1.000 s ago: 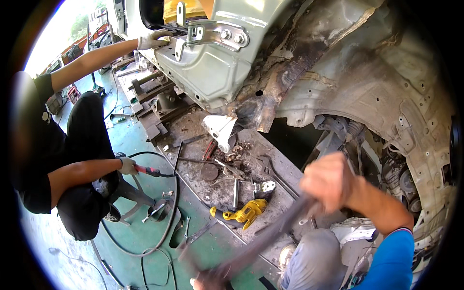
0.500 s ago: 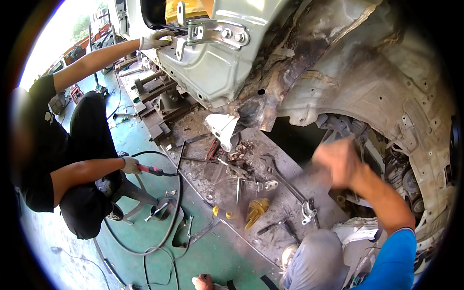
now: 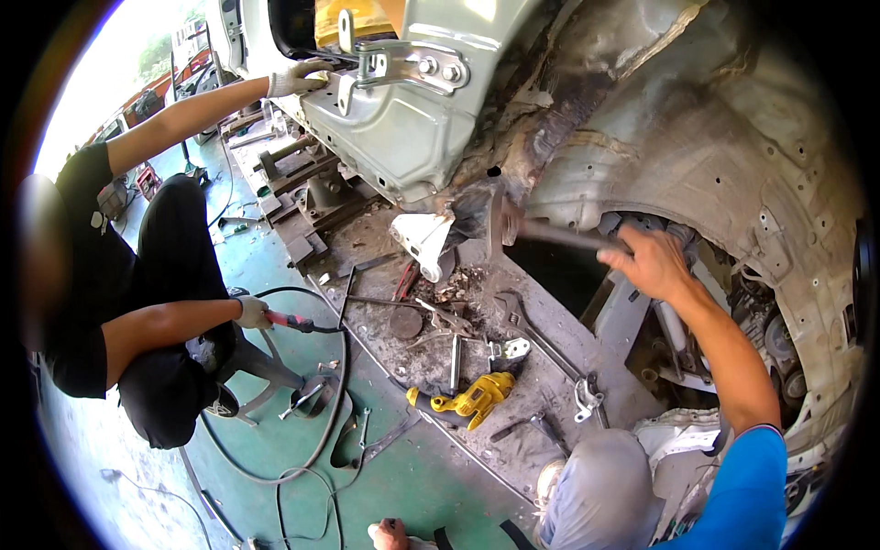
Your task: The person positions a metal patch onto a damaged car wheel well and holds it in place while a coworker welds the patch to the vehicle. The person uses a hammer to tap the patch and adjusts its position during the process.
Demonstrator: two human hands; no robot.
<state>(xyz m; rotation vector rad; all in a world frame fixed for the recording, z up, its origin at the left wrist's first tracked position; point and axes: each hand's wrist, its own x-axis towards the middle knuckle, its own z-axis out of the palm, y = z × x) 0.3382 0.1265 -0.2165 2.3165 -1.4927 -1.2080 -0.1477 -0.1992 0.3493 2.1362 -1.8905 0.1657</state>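
My right hand (image 3: 649, 261) is wrapped round the handle of a hammer (image 3: 573, 238) held nearly level. The hammer's head, smeared by motion, is at the rusty, torn lower edge of the vehicle body (image 3: 541, 137); whether it touches the metal I cannot tell. Just left of the head, a white metal bracket (image 3: 423, 240) projects from the body. At the lower edge shows part of what appears to be my left hand (image 3: 391, 535); its fingers are too cut off to read.
On the metal platform lie a yellow power tool (image 3: 477, 396), a long adjustable wrench (image 3: 522, 321), a second hammer (image 3: 541, 429) and pliers (image 3: 445, 316). At left sits a gloved co-worker (image 3: 165, 275), one hand on the body, the other on a red-handled torch (image 3: 291, 321). A black hose (image 3: 335, 422) loops across the floor.
My right hand has swung the hammer from a blurred position to the body's rusty edge, its head now at left. The yellow power tool shows more fully. The co-worker has barely moved.
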